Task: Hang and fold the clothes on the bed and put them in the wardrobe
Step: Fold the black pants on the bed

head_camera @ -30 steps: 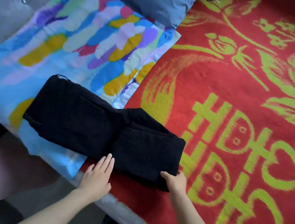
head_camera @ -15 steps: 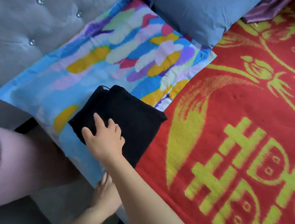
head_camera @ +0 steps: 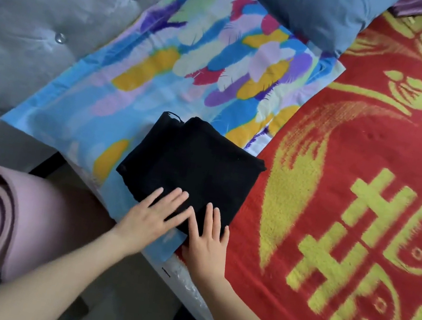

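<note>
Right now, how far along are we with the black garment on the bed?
Done: the black garment lies folded into a compact bundle, across the patterned pillow and the red blanket. In hand: the left hand and the right hand press flat on its near edge. Left: carrying it to the wardrobe, which is not in view.

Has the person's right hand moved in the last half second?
Yes. The right hand has drawn back from over the feather-print pillow to the near right corner of the folded black trousers, beside the red blanket.
</note>
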Demonstrator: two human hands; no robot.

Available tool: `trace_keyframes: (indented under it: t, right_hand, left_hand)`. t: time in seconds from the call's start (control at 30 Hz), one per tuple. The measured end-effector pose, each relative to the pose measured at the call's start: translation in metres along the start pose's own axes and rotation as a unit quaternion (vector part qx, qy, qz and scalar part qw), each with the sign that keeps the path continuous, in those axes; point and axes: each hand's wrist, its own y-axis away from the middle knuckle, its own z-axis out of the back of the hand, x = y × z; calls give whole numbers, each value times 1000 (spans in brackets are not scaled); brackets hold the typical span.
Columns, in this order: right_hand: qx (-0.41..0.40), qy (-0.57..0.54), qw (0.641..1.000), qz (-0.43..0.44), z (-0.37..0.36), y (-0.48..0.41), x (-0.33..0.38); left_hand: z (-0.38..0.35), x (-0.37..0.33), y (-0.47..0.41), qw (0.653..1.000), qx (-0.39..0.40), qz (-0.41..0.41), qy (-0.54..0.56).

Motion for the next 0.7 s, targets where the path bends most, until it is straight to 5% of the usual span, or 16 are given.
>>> trace_keyframes:
  t: [0.17,0.5,0.7]
  right_hand:
    - [29,-10,998,-63,-6,-8,-2]
    - [28,23,999,34,-8,-26,-41]
    - [-4,-53,995,80,35,-28,-67]
  left_hand:
    - [-11,14,-12,998,54,16,14]
    - [-31,32,-19,996,63,-36,-59]
    - [-22,36,-37,991,-100,-41,-82]
